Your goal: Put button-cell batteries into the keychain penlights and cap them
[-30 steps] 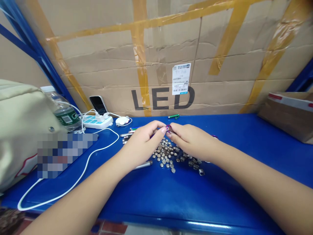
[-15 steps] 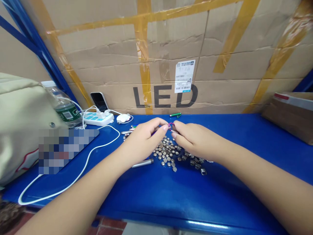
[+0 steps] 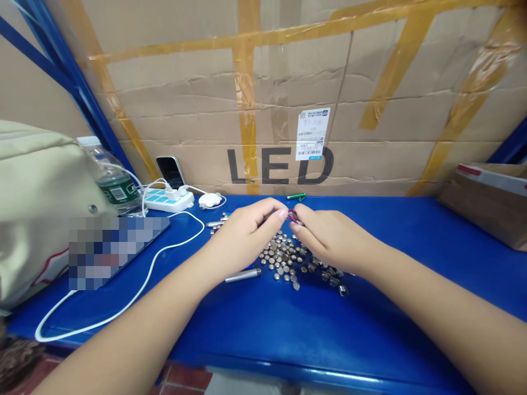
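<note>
1. Purple ring [image 3: 292, 216]: small, partly hidden by fingers, held up just above the worktop [image 3: 263, 340] between the two hands, behind the heap of button cells [image 3: 284, 255].
2. Right hand [image 3: 333, 240]: its grip is closed on the ring, with the fingertips and thumb pressed together around it.
3. Left hand [image 3: 242, 238]: its grip is curled nearly closed, with the fingertips just beside the ring. The fingers hide whether it has hold of anything.
4. Button cells: a loose silver heap lies on the blue worktop under both hands, with a few strays out toward the right.
5. Silver tube [image 3: 242, 276]: lies just below the left hand, beside the heap. More metal tubes [image 3: 216, 224] lie in a row beyond that hand, and a green tube [image 3: 296, 196] lies at the worktop's back edge.
6. Further left: a power strip [image 3: 168, 201], a phone [image 3: 170, 171] leaning on the carton, a water bottle [image 3: 115, 181], a beige bag [image 3: 37, 175], and a white cable [image 3: 123, 296] looping across the worktop. A pixelated patch [image 3: 115, 252] hides whatever lies beside the bag.
7. Behind: a taped carton [image 3: 280, 93] printed "LED" stands along the back, and a brown box [image 3: 481, 214] sits at the right.
</note>
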{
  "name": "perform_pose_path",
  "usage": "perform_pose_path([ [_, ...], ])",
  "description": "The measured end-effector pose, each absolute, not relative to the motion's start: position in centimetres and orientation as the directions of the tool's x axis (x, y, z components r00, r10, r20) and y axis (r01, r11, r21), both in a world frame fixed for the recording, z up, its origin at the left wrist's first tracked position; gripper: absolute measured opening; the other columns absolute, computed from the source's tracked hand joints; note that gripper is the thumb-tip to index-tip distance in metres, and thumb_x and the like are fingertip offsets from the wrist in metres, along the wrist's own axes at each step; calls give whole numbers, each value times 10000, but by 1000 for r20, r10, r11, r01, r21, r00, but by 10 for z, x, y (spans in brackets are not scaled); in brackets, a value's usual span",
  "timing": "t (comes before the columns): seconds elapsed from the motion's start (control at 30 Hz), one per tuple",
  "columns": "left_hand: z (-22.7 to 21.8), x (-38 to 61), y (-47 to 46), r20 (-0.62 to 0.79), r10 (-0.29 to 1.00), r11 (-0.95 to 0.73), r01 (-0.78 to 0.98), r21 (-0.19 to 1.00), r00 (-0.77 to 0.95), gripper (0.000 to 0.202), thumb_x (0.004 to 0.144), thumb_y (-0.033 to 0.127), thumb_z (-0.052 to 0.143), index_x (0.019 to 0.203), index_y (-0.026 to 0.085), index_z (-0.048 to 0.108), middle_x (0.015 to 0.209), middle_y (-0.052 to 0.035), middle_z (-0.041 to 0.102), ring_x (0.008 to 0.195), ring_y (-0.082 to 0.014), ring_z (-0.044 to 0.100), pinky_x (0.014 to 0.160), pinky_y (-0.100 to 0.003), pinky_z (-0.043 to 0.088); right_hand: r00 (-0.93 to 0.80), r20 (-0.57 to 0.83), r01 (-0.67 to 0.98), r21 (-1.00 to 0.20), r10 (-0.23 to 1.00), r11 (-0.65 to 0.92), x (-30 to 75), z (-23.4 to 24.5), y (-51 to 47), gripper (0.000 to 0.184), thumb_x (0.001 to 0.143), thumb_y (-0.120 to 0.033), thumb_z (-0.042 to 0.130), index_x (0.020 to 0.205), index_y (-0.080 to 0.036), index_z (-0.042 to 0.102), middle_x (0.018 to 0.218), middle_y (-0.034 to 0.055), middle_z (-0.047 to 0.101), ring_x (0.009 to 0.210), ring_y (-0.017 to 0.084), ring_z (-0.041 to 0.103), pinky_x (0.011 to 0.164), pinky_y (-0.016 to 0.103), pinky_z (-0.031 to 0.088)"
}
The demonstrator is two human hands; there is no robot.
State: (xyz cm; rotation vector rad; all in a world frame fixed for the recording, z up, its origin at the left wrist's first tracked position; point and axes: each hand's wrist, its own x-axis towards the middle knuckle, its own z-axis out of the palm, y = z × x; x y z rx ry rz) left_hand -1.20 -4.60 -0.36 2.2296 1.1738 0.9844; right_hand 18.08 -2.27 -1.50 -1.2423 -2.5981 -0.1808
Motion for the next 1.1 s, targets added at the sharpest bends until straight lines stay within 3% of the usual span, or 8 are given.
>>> perform_pose_path([
  [0.13,-4,-13,-44,399,829,-559,544,626,393,273,981,371,422,922,185,614,762,19,586,720,-127,513,661,-253,368,-612,269,771,-4,744,637,181,-12,-24,275,984,-354,216,905,-206,433,691,44,581,564,184,504,536,300,251],
  [0.37,-4,-14,-43,391,836,-547,528,649,385,277,978,379,426,893,177,595,745,24,556,705,-121,492,642,-247,352,-601,287,799,186,746,572,180,-10,-22,285,976,-329,281,973,-161,511,667,62,632,550,197,550,508,295,202],
  [0.6,-6,-11,-41,356,859,-509,549,663,367,279,980,381,416,913,176,593,724,24,532,677,-121,471,625,-251,345,-530,303,845,263,792,465,172,-11,-25,325,959,-310,287,983,-127,555,657,105,647,536,210,545,493,305,160],
  [0.73,-11,-7,-42,337,867,-498,589,636,368,270,990,361,397,913,178,581,728,26,543,685,-125,492,644,-262,362,-477,288,878,181,830,442,168,-12,-25,304,952,-287,279,958,-135,541,673,108,633,554,218,529,507,312,171],
  [0.9,-22,-2,-42,296,840,-539,635,554,455,285,998,352,382,862,185,569,754,11,588,734,-149,556,680,-285,398,-441,375,854,-104,815,510,170,-13,-21,211,939,-292,282,850,-202,451,650,53,562,557,186,481,526,301,247],
  [1.0,-27,0,-41,224,822,-555,650,519,523,273,997,366,385,991,200,601,882,-20,665,816,-181,610,749,-324,433,-406,437,793,-268,803,547,179,-10,-15,220,952,-350,264,807,-236,384,649,26,538,567,177,480,540,297,301],
  [1.1,-24,-2,-41,240,840,-535,669,515,487,283,1000,373,379,1041,205,602,921,-27,685,862,-194,628,777,-337,443,-403,357,783,-343,843,519,198,-6,-5,278,965,-415,282,821,-237,440,758,49,621,658,189,549,599,308,378],
])
